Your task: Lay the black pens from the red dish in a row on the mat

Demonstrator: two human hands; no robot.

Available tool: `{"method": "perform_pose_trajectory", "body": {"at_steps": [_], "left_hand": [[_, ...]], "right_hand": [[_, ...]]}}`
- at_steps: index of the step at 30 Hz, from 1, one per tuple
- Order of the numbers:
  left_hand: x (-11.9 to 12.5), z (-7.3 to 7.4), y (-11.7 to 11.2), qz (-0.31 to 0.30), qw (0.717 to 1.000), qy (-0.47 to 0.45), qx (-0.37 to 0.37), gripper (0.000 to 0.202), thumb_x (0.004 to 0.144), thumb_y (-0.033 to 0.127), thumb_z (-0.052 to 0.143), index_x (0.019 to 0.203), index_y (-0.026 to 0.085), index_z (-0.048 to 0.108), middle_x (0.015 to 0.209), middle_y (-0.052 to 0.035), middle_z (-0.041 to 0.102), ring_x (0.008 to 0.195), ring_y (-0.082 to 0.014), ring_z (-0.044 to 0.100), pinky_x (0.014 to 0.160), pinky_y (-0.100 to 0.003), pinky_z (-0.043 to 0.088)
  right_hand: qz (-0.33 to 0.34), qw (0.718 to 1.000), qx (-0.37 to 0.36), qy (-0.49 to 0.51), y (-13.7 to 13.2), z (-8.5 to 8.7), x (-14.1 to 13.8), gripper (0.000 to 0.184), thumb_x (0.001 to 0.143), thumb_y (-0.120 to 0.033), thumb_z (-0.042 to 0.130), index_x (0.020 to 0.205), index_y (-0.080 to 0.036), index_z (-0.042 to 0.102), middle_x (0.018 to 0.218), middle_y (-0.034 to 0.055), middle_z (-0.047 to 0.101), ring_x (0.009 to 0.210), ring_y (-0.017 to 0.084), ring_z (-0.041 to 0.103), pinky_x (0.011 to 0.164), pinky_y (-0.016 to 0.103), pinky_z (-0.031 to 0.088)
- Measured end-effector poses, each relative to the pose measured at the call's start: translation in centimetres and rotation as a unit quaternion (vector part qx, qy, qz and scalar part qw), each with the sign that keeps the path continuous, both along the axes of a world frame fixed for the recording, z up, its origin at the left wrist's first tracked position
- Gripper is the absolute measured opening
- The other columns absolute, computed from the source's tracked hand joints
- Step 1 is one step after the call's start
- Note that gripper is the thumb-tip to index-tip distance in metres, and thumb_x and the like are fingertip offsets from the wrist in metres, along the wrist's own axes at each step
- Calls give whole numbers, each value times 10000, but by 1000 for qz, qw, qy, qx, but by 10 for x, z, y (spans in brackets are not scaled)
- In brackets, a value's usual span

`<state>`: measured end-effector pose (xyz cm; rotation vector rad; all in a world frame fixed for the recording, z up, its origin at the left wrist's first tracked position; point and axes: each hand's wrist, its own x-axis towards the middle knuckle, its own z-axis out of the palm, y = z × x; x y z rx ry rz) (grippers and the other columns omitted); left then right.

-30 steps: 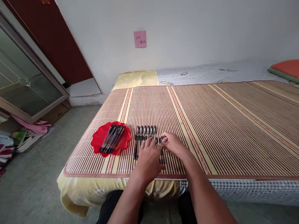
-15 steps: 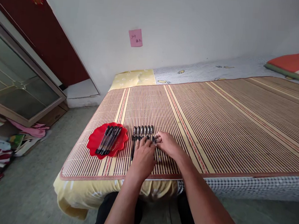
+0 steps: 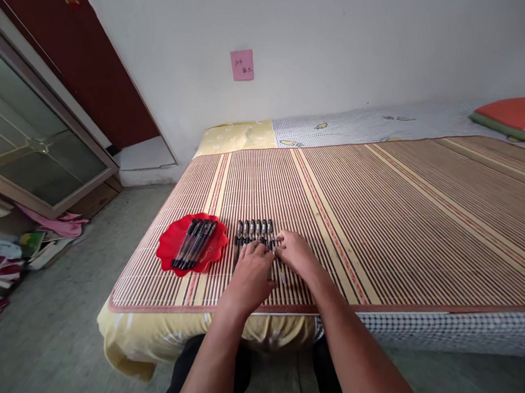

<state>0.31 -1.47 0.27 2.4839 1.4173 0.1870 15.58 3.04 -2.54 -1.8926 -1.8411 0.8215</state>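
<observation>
A row of several black pens lies side by side on the striped bamboo mat near the bed's front edge. My left hand rests flat over the lower part of this row, fingers stretched out. My right hand sits just right of the row, its fingers curled in a pinch at the rightmost pen's top end. To the left, a red scalloped plate holds several more black pens.
The mat covers a bed with a yellow sheet hanging at the front corner. A glass-door cabinet and a pile of clothes are on the floor at left. A pink note sticks to the wall. An orange pillow lies far right.
Both hands have stayed on the pen row with only small shifts. The camera view has moved slightly.
</observation>
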Motion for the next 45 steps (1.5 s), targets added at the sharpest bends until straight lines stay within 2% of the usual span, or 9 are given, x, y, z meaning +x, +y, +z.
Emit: {"method": "perform_pose_trajectory", "body": {"at_steps": [3,7,12,21,25,29,34,39,45], "left_hand": [[1,2,-4,-7,1000,1,-13,453,760,169,770,1194,183,642,1271,-111,602,1396,-357,372,1192,-531,317],[4,2,-7,-14,1000,10,-25,410,766,98,707,1164,180,653,1284,-111,598,1431,-361,346,1219,-530,291],[5,-1,-7,-24,999,24,-6,367,762,38,623,1099,178,667,1244,-104,607,1395,-350,394,1216,-506,315],[4,-10,1,-44,998,4,43,461,731,-55,516,1080,201,674,1133,-84,635,1276,-275,479,1169,-427,375],[5,-12,6,-30,998,4,49,376,739,-31,551,1029,170,683,1077,-97,640,1196,-273,515,1113,-409,424],[5,-12,5,-23,999,-7,42,283,773,25,586,1001,159,686,1089,-108,647,1228,-287,493,1105,-422,431],[6,-11,3,-27,999,-23,35,303,749,102,689,1049,139,678,1147,-116,642,1262,-301,469,1135,-444,405],[6,-10,4,-20,999,-15,31,325,750,90,691,1069,155,678,1170,-105,648,1305,-302,456,1164,-450,370],[6,-8,4,-3,1000,-15,21,371,759,177,779,1112,169,663,1187,-102,638,1330,-323,440,1170,-510,337]], "right_hand": [[-9,1000,-14,18,0,1,0,317,847,-100,653,1161,-110,691,913,71,737,810,165,671,653,237,416],[-10,1000,-19,19,0,-1,1,310,843,-103,668,1152,-114,697,978,87,745,851,170,679,688,241,434],[-2,1000,-5,-3,2,-1,4,292,835,-119,682,1126,-128,708,975,90,748,881,191,676,695,257,417],[17,1000,8,8,2,-5,9,366,819,-108,691,1183,-143,692,866,58,730,819,187,662,667,259,394],[19,1000,5,14,3,-6,10,364,827,-117,678,1190,-130,691,841,56,723,755,177,645,640,263,385],[21,1000,-12,18,5,-9,10,369,834,-140,683,1203,-148,683,869,52,726,729,164,639,636,260,390],[18,1000,-2,11,5,-9,9,335,818,-151,706,1153,-150,712,922,71,733,817,180,658,657,259,391],[11,1000,6,16,3,-7,8,298,805,-133,694,1101,-145,729,941,77,742,801,178,658,653,255,390],[7,999,12,41,0,-3,5,190,805,-130,675,983,-147,742,798,48,717,754,168,638,619,246,344]]}}
